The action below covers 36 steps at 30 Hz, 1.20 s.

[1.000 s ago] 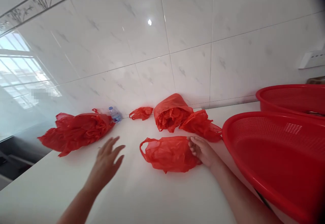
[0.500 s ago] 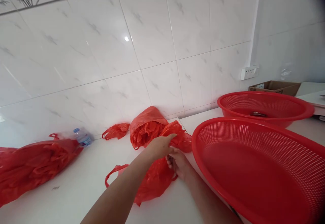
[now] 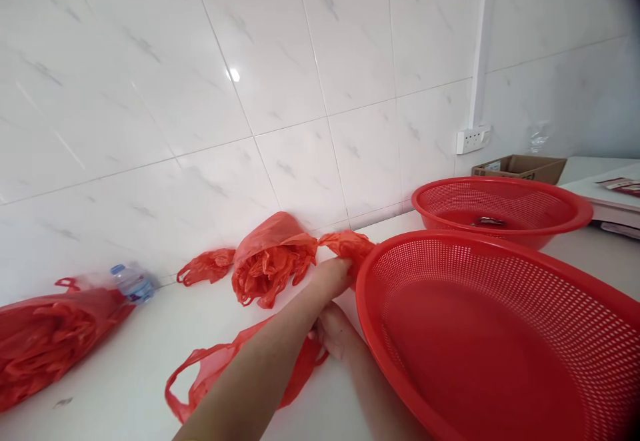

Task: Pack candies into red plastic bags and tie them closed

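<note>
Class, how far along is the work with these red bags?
Partway, it seems. Done: the stuffed bag already holds crumpled red plastic. In hand: the left hand is at the loose bag beside the front basket; the right is at the handled bag. Perhaps left: the small bag, lying separately by the wall.

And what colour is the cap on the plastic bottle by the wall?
Blue; the cap shows best in the head view.
</note>
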Each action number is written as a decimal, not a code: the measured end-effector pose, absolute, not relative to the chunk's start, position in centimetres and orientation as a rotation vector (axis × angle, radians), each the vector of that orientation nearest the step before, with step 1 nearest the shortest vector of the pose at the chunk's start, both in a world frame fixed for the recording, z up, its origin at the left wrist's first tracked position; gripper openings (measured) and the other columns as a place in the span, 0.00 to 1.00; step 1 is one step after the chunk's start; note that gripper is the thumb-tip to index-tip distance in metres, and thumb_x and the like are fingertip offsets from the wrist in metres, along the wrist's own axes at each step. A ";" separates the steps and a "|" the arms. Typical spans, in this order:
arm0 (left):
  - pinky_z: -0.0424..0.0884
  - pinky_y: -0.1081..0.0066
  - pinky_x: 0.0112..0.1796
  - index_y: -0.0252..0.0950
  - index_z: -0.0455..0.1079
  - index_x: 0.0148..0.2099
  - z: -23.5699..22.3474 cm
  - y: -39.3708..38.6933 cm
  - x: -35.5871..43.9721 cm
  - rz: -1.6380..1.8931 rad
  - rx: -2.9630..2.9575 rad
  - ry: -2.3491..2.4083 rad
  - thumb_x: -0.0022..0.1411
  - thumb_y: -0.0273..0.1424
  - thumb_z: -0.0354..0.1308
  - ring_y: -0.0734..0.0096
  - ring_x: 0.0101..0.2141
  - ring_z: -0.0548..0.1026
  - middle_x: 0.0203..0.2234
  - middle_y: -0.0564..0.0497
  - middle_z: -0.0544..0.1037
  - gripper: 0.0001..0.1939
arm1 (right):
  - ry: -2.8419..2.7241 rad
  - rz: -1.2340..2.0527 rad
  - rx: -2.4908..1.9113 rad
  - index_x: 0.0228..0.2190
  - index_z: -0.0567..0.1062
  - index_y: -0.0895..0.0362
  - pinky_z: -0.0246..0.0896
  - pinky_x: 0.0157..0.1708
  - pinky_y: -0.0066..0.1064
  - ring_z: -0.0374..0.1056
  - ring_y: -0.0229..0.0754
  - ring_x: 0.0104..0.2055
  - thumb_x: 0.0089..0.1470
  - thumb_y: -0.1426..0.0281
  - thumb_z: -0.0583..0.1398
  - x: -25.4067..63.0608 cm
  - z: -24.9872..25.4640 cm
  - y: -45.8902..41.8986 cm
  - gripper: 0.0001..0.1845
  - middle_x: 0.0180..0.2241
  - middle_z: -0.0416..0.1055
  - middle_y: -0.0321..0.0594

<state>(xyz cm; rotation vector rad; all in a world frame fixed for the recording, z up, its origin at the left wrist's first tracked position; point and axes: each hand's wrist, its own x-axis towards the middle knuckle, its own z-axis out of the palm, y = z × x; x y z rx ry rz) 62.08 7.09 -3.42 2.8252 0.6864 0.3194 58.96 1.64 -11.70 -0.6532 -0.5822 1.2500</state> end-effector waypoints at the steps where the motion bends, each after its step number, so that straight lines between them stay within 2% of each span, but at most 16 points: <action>1: 0.69 0.63 0.38 0.37 0.73 0.36 -3.0 7.5 62.6 0.322 2.854 0.696 0.56 0.32 0.55 0.59 0.34 0.76 0.32 0.45 0.78 0.08 | -0.580 1.257 -0.659 0.23 0.71 0.52 0.45 0.18 0.22 0.56 0.29 0.20 0.48 0.68 0.56 59.0 -11.7 1.6 0.06 0.17 0.67 0.23; 3: 0.68 0.61 0.40 0.36 0.72 0.42 -2.0 8.7 63.3 0.317 2.900 0.747 0.57 0.32 0.53 0.56 0.39 0.75 0.37 0.41 0.77 0.12 | -0.566 1.271 -0.671 0.23 0.70 0.54 0.46 0.17 0.22 0.56 0.29 0.18 0.46 0.67 0.58 59.2 -11.5 1.5 0.04 0.18 0.67 0.26; 7: 0.69 0.61 0.39 0.38 0.62 0.57 -0.3 10.9 63.5 0.293 2.922 0.853 0.55 0.35 0.55 0.52 0.42 0.74 0.46 0.38 0.74 0.26 | -0.530 1.292 -0.689 0.28 0.68 0.57 0.49 0.17 0.23 0.58 0.30 0.19 0.42 0.61 0.62 59.6 -11.0 1.1 0.13 0.20 0.67 0.31; 10: 0.69 0.62 0.39 0.43 0.56 0.62 0.5 11.1 62.3 0.276 2.930 0.842 0.55 0.38 0.57 0.53 0.44 0.74 0.53 0.39 0.69 0.32 | -0.518 1.305 -0.693 0.31 0.68 0.57 0.50 0.18 0.23 0.59 0.31 0.19 0.41 0.59 0.64 59.7 -10.8 1.0 0.18 0.20 0.67 0.31; 12: 0.68 0.63 0.43 0.45 0.57 0.62 0.8 10.6 60.8 0.294 2.944 0.791 0.57 0.38 0.55 0.55 0.47 0.72 0.55 0.44 0.67 0.30 | -0.509 1.312 -0.695 0.31 0.68 0.57 0.50 0.18 0.23 0.59 0.31 0.19 0.40 0.59 0.64 59.8 -10.8 1.0 0.18 0.20 0.67 0.31; 15: 0.66 0.64 0.45 0.47 0.62 0.58 0.7 9.4 57.2 0.296 2.953 0.723 0.58 0.39 0.54 0.59 0.49 0.71 0.52 0.50 0.72 0.25 | -0.497 1.311 -0.702 0.32 0.67 0.57 0.50 0.18 0.23 0.59 0.31 0.19 0.40 0.59 0.64 59.9 -10.8 1.1 0.19 0.20 0.67 0.31; 20: 0.67 0.62 0.46 0.43 0.67 0.55 -0.8 8.8 48.1 0.314 2.967 0.810 0.58 0.37 0.53 0.57 0.50 0.69 0.50 0.47 0.73 0.21 | -0.530 1.275 -0.767 0.33 0.66 0.56 0.51 0.19 0.23 0.59 0.30 0.20 0.40 0.57 0.63 59.9 -10.8 1.1 0.20 0.21 0.66 0.30; 22: 0.63 0.57 0.51 0.44 0.66 0.55 -1.6 9.2 43.8 0.339 3.007 0.875 0.58 0.35 0.53 0.57 0.53 0.67 0.53 0.48 0.70 0.22 | -0.574 1.252 -0.819 0.33 0.66 0.56 0.52 0.20 0.23 0.60 0.31 0.20 0.41 0.56 0.62 59.9 -10.9 1.2 0.21 0.21 0.66 0.31; 24: 0.58 0.48 0.54 0.47 0.67 0.54 -2.4 9.7 39.5 0.320 3.030 1.038 0.58 0.34 0.53 0.53 0.56 0.64 0.54 0.48 0.69 0.20 | -0.636 1.219 -0.886 0.32 0.65 0.56 0.53 0.20 0.24 0.61 0.32 0.21 0.42 0.55 0.60 59.8 -11.1 1.2 0.20 0.22 0.66 0.31; 27: 0.54 0.41 0.55 0.46 0.72 0.44 -3.5 9.5 34.2 0.328 3.054 1.128 0.57 0.31 0.53 0.48 0.59 0.58 0.55 0.48 0.69 0.13 | -0.769 1.132 -1.017 0.30 0.65 0.56 0.56 0.22 0.26 0.62 0.33 0.22 0.46 0.57 0.58 59.3 -11.4 1.1 0.15 0.24 0.67 0.32; 30: 0.62 0.51 0.52 0.42 0.71 0.38 -4.2 7.9 31.9 0.414 3.010 0.973 0.61 0.29 0.48 0.54 0.54 0.66 0.50 0.47 0.73 0.10 | -0.943 0.988 -1.182 0.26 0.67 0.55 0.57 0.25 0.28 0.62 0.35 0.24 0.47 0.63 0.57 58.1 -11.4 0.8 0.08 0.24 0.66 0.32; 33: 0.70 0.66 0.42 0.40 0.70 0.40 -4.8 5.5 33.0 0.415 2.847 0.809 0.63 0.26 0.44 0.65 0.42 0.74 0.41 0.47 0.76 0.13 | -1.115 0.815 -1.343 0.24 0.69 0.55 0.57 0.33 0.32 0.63 0.38 0.29 0.43 0.68 0.59 56.5 -11.2 0.2 0.03 0.26 0.68 0.33; 35: 0.70 0.68 0.39 0.41 0.71 0.41 -5.5 4.3 34.8 0.371 2.753 0.774 0.61 0.26 0.47 0.67 0.39 0.74 0.38 0.49 0.76 0.13 | -1.206 0.722 -1.427 0.25 0.72 0.55 0.55 0.40 0.36 0.63 0.42 0.36 0.39 0.70 0.63 55.4 -11.0 -0.5 0.06 0.30 0.69 0.36; 36: 0.70 0.68 0.40 0.42 0.71 0.43 -5.9 3.8 35.6 0.343 2.714 0.764 0.60 0.27 0.49 0.66 0.40 0.73 0.41 0.49 0.76 0.13 | -1.283 0.657 -1.483 0.27 0.73 0.54 0.54 0.43 0.37 0.63 0.45 0.39 0.36 0.70 0.64 54.9 -10.9 -1.0 0.10 0.34 0.70 0.37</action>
